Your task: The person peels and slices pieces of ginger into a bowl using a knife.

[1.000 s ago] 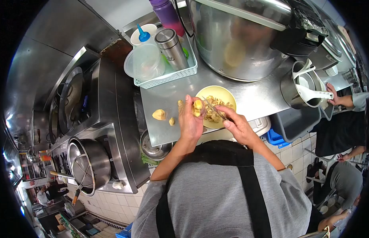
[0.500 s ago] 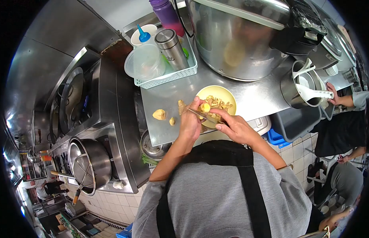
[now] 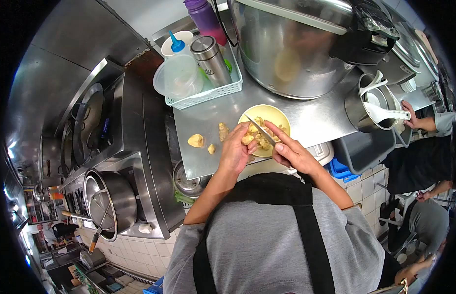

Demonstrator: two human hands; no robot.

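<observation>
The left hand (image 3: pixel 233 150) has its fingers clamped on a lumpy, yellow ginger piece (image 3: pixel 247 140), seemingly peeled, by the left of the yellow bowl (image 3: pixel 285 116); the right hand (image 3: pixel 295 156) has fingers gripping a knife (image 3: pixel 260 129).

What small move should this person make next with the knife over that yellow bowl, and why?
Probably lay the knife against the yellow piece in the left hand and slice: the right hand grips the knife, its blade is over the yellow bowl, and cut bits lie there, so a slice would likely fall in.
</observation>
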